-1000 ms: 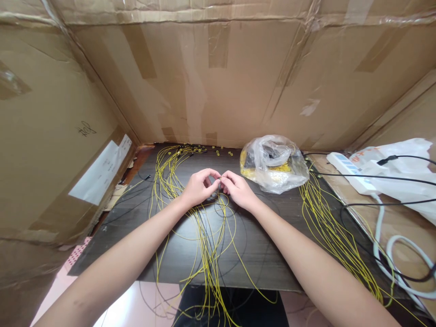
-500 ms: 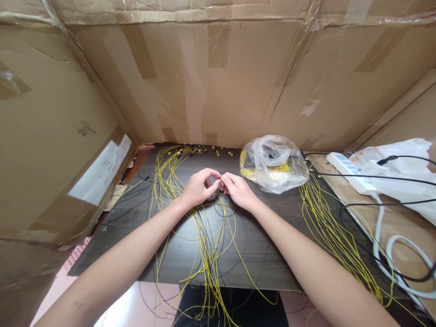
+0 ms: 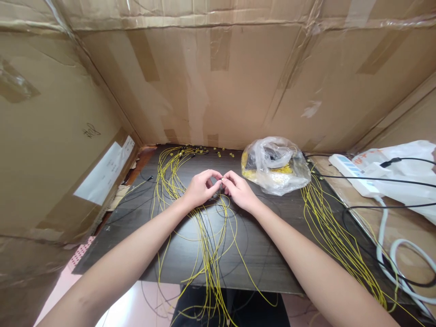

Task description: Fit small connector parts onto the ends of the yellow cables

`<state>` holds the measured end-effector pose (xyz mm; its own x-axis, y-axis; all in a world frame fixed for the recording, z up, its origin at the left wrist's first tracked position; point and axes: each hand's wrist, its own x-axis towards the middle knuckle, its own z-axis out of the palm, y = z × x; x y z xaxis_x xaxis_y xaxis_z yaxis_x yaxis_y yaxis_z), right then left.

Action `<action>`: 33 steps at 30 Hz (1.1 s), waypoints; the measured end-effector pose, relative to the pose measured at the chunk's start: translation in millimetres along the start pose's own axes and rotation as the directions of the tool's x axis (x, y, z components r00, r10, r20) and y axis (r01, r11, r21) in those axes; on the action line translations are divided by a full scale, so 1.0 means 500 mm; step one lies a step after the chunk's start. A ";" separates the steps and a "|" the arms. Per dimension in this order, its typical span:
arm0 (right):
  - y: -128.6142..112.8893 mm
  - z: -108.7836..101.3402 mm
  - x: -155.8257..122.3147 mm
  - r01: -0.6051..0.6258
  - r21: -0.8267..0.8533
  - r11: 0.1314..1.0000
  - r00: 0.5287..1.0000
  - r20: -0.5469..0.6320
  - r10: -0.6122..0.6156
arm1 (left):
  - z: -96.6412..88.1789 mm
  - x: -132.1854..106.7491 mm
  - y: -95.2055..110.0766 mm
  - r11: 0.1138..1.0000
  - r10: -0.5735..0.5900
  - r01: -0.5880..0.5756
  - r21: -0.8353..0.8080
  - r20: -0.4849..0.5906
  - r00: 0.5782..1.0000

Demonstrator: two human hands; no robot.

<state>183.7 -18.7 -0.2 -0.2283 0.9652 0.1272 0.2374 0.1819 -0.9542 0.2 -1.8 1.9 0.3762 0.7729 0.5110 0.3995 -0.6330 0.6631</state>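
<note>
Cardboard walls (image 3: 252, 86): brown and taped, they stand behind the table and along its left side.
Table (image 3: 269, 268): dark, wood-grained top, carrying the wires and the clear bag.
Middle wires (image 3: 208, 254): a loose batch of thin yellow strands, curving from the back left, passing beneath the left forearm and hanging over the front edge.
Right wires (image 3: 335, 240): another yellow batch, fanning toward the front near the table's right side, well apart from the middle one.
White plastic bag (image 3: 408, 150): crumpled, at the far right, behind the power strip.
Clear bag (image 3: 282, 181): rumpled, with yellow contents, near the back edge and right of both hands.
Paper sheet (image 3: 98, 175): white, fixed flat to the left wall.
Power strip (image 3: 354, 177): white, slanting on the brown surface right of the table.
Left hand (image 3: 204, 188): above the middle wires; its grip is closed, thumb and forefinger pinching the tiny piece.
Right hand (image 3: 238, 190): fingertips meeting the left's; its grip is closed on the same piece.
Yellow bits (image 3: 219, 154): scattered along the back edge.
Tiny piece (image 3: 221, 179): between both hands' fingertips, mostly hidden, too small to identify.
</note>
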 end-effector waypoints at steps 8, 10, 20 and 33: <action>0.004 -0.001 0.002 0.022 -0.016 1.000 1.000 0.009 -0.022 | 0.005 0.000 0.003 1.000 0.014 -0.014 0.007 -0.008 1.000; 0.005 -0.001 0.004 0.023 -0.010 1.000 1.000 0.010 -0.023 | 0.005 0.000 0.004 1.000 0.018 -0.017 0.007 -0.012 1.000; 0.003 0.001 0.003 0.007 0.078 0.997 1.000 -0.015 -0.005 | 0.005 0.001 0.007 1.000 -0.016 0.015 -0.022 -0.025 1.000; 0.005 0.000 0.005 0.026 0.057 0.998 1.000 -0.005 -0.026 | 0.006 -0.003 0.007 1.000 -0.017 0.017 0.011 -0.013 1.000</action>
<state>183.6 -16.0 -2.2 -0.2292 0.9612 0.1535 0.1774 0.1963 -0.9644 3.8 -5.3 2.0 0.3582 0.7839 0.5072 0.4146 -0.6203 0.6658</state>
